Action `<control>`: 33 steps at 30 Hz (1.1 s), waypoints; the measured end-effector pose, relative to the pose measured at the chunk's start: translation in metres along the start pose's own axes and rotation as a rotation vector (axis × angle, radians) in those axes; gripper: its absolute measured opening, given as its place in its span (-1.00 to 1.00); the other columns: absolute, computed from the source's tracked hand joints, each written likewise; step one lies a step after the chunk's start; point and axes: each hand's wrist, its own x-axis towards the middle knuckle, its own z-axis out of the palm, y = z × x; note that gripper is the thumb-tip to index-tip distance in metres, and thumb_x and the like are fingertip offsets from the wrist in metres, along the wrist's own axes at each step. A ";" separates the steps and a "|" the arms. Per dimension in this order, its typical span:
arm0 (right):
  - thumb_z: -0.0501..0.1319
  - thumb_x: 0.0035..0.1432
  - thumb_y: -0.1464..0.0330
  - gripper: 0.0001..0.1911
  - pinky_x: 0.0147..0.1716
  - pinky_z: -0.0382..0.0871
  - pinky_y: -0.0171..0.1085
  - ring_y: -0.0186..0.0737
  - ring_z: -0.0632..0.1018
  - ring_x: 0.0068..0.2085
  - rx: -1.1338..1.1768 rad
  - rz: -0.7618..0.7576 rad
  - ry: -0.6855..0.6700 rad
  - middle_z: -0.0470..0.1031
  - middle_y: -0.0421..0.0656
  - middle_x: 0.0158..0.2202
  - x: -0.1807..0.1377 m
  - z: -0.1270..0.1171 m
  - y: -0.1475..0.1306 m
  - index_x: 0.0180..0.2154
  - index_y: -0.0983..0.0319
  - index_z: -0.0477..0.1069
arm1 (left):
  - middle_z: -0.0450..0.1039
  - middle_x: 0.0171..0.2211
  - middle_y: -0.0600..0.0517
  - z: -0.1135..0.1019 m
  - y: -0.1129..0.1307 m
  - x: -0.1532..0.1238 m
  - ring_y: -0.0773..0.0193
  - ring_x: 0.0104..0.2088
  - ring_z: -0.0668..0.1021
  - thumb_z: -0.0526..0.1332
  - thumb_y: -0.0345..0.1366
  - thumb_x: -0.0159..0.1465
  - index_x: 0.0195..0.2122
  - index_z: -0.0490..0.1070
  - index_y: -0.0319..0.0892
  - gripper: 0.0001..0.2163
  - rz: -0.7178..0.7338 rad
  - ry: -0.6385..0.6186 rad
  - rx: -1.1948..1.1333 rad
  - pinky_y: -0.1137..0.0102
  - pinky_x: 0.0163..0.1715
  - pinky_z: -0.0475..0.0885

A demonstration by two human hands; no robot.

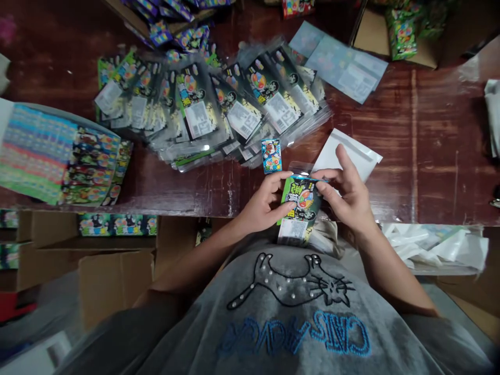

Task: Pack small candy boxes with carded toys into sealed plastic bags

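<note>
Near the table's front edge, both my hands hold a green and black printed packet [300,205] with a pale label panel at its lower end. My left hand [265,205] is closed on its left side, thumb across the front and fingers at the top edge. My right hand [347,195] pinches the upper right corner between thumb and fingers, with one finger raised. A strip of blue and a bit of clear plastic show at the packet's top. Just beyond my left fingers lies a small blue picture card [271,155]. A white sheet or envelope [339,148] lies behind my right hand.
Similar packets in clear sleeves [197,104] spread across the table [398,130]. Colourful stacked cards [39,151] stand at left. Pale blue sleeves [346,67] lie farther back, near a cardboard box [375,31] of green packs. Below the edge are cartons [117,276] and white scraps [433,247].
</note>
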 end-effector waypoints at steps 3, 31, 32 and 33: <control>0.24 0.48 0.18 -0.14 0.23 0.58 0.05 -0.09 0.67 0.12 0.076 0.076 -0.065 0.66 -0.13 0.15 -0.005 0.002 0.006 0.59 -0.07 -0.17 | 0.57 0.02 -0.05 -0.007 0.004 0.005 0.23 -0.06 0.66 0.36 -0.29 0.39 0.16 0.33 -0.04 -0.63 0.003 0.027 0.032 0.34 -0.09 0.61; 0.43 0.30 0.08 -0.24 -0.08 0.71 -0.08 -0.16 0.73 -0.20 0.181 0.193 0.019 0.70 -0.27 -0.26 0.003 0.002 -0.026 0.43 -0.07 0.26 | 0.73 -0.20 0.00 -0.029 0.050 0.037 0.25 -0.20 0.71 0.45 -0.25 0.27 -0.25 0.67 -0.14 -0.90 -0.144 -0.062 0.131 0.34 -0.11 0.63; 0.40 0.33 0.07 -0.29 -0.03 0.69 -0.05 -0.15 0.73 -0.16 0.182 0.205 0.003 0.71 -0.26 -0.24 0.001 -0.002 -0.029 0.42 -0.07 0.29 | 0.73 -0.18 0.00 -0.029 0.050 0.035 0.23 -0.17 0.72 0.48 -0.25 0.25 -0.24 0.67 -0.14 -0.89 -0.135 -0.072 0.108 0.32 -0.07 0.64; 0.37 0.36 0.06 -0.34 0.01 0.67 -0.03 -0.13 0.73 -0.11 0.176 0.213 -0.013 0.72 -0.24 -0.21 -0.001 -0.007 -0.033 0.40 -0.07 0.32 | 0.72 -0.16 -0.01 -0.028 0.049 0.033 0.22 -0.15 0.72 0.49 -0.26 0.24 -0.23 0.67 -0.14 -0.88 -0.129 -0.073 0.087 0.31 -0.04 0.64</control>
